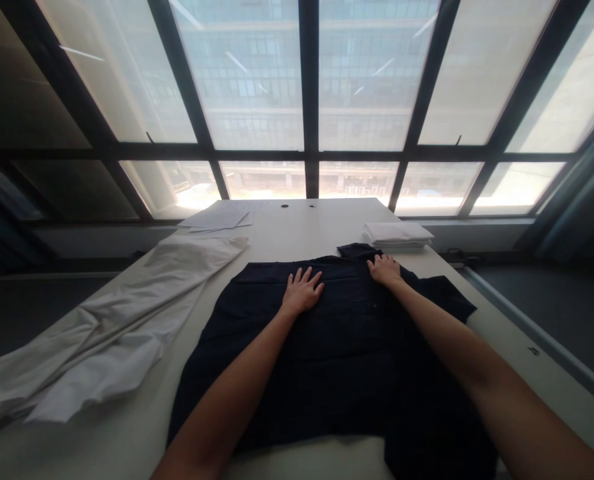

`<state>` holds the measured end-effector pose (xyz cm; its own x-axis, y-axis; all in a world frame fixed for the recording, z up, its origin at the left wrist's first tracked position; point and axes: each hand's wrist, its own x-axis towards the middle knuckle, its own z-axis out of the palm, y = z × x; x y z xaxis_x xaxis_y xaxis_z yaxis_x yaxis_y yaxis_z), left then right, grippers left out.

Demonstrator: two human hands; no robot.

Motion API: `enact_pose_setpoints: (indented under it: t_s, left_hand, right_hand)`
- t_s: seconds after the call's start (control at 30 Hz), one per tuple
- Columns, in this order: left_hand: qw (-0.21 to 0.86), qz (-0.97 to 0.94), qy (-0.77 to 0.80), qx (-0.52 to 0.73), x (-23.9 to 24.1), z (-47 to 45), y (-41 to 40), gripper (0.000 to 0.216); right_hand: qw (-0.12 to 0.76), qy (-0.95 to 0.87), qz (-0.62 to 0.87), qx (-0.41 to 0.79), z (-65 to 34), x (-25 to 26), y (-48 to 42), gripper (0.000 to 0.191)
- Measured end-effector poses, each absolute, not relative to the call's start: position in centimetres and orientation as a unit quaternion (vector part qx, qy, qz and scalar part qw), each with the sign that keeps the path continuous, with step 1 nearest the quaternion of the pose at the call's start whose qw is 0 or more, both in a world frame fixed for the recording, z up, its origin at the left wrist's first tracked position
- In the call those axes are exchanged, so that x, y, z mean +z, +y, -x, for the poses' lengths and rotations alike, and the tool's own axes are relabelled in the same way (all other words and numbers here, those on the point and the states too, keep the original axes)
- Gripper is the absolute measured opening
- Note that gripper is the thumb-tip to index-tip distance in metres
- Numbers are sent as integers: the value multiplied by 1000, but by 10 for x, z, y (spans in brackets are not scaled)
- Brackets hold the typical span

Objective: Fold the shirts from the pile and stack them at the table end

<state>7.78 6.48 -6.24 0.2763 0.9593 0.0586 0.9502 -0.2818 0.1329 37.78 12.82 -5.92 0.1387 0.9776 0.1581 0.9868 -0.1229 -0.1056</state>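
Observation:
A dark navy shirt (327,373) lies spread on the white table, with its right side folded over and a sleeve-like end (447,293) sticking out to the right. Flat on the middle of its upper part rests my left hand (303,291), fingers spread. My right hand (385,269) is at the far edge, beside what looks like the collar (359,251). Its fingers are bent and closed on the dark cloth; the fingertips are partly hidden.
Crumpled white cloth (127,313), perhaps trousers, stretches along the table's left side. Loose papers (217,219) lie at the far left. A folded white stack (397,233) sits at the far right. Beyond the white table (307,230) stand tall windows (257,80).

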Motion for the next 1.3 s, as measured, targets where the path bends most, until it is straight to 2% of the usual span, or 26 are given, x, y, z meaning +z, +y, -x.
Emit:
enact_pose_setpoints:
  t_s: [0.17,0.4,0.57,0.73,0.87,1.07,1.17,1.3]
  left_hand:
    - [27,-800,596,62,-64,-77,65,61]
    - [22,-800,595,70,-65,-77,64,60]
    - [25,-800,595,71,-64,-77,62,60]
    - [22,-801,594,76,-64,-78,61,60]
    - [24,-801,594,75,-64,-78,60,60]
    - [29,-801,592,79,-63,-78,60,60]
    - [34,-800,593,79,-63,-78,61,60]
    - [41,-798,596,75,-64,-78,63,60]
  right_hand:
    - [94,-600,794,-32,-353,-54,141,55]
    - [197,-662,719,-74,-315,-47,157,54]
    - [122,-608,782,60,-296,-45,186,64]
    - [101,-657,741,93,-296,-58,206,76]
    - [117,-734,663,94,-309,-59,207,65]
    - [170,-704,689,29,-320,-59,181,65]
    - [145,-702,696,35,-332,-70,163,64]
    - [85,-697,710,50,-365,-79,152,73]
